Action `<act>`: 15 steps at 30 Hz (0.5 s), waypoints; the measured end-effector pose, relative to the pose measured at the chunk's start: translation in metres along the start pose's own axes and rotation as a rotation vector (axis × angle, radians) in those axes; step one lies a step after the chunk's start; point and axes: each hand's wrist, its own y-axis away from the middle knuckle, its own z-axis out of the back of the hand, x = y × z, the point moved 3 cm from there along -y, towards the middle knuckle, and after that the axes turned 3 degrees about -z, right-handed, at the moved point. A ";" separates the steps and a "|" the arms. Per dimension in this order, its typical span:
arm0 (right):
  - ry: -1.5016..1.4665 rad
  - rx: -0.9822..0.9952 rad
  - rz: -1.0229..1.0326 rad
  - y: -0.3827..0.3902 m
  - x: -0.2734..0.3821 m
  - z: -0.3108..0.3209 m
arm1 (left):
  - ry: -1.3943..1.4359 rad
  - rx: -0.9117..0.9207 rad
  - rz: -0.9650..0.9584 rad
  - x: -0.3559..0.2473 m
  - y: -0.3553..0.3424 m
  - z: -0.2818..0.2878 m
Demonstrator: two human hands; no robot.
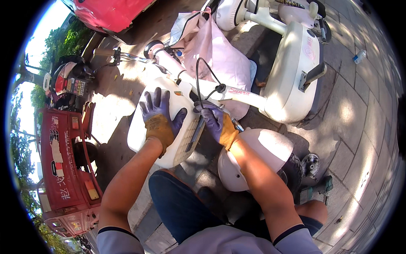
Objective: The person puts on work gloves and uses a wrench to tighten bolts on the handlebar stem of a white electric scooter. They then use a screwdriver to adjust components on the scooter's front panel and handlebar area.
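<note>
Black cable (197, 79) seems pinched in right fingers (206, 114); left fingers (157, 98) spread on white scooter panel (138, 133)

The left grip (163, 114) is splayed; the right grip (216, 122) curls.

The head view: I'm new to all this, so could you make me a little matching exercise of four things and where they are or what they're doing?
1. Left hand
2. Right hand
3. Dark red vehicle
4. Small blue-and-white packet

A. On the paving, toward the upper right
B. Holding a black cable
C. Along the picture's left side
D. Spread on a white plastic shell

Right pairs: 1-D, 2-B, 3-C, 4-A.
</note>
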 end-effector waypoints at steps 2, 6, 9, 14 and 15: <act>-0.171 0.012 -0.139 -0.011 0.013 -0.008 | -0.050 0.103 -0.002 -0.007 0.006 -0.002; -0.510 -0.168 -0.347 -0.030 0.004 -0.015 | -0.128 0.128 -0.007 -0.029 0.003 -0.001; -0.682 -0.230 -0.395 -0.028 0.000 -0.016 | -0.178 0.211 -0.007 -0.038 0.001 0.002; -0.892 -0.237 -0.503 -0.008 0.003 -0.017 | -0.296 0.333 0.060 -0.052 -0.004 0.000; -0.926 -0.250 -0.531 -0.005 0.005 -0.016 | -0.299 0.327 0.056 -0.054 -0.006 0.000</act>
